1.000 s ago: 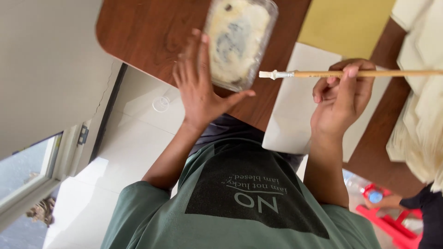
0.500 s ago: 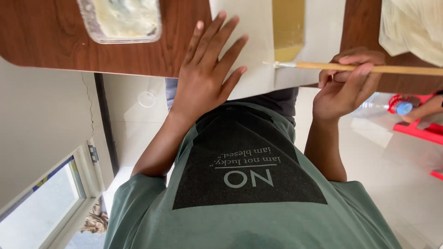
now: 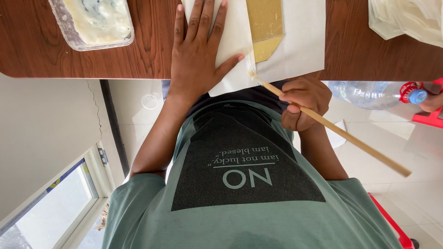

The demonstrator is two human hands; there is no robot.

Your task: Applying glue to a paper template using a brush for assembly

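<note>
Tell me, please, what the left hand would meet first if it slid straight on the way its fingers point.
The left hand lies flat on the white paper, fingers pointing to the far side of the table. Sliding on, it would only cross more of that paper; the picture ends there, so anything beyond is unseen.
</note>
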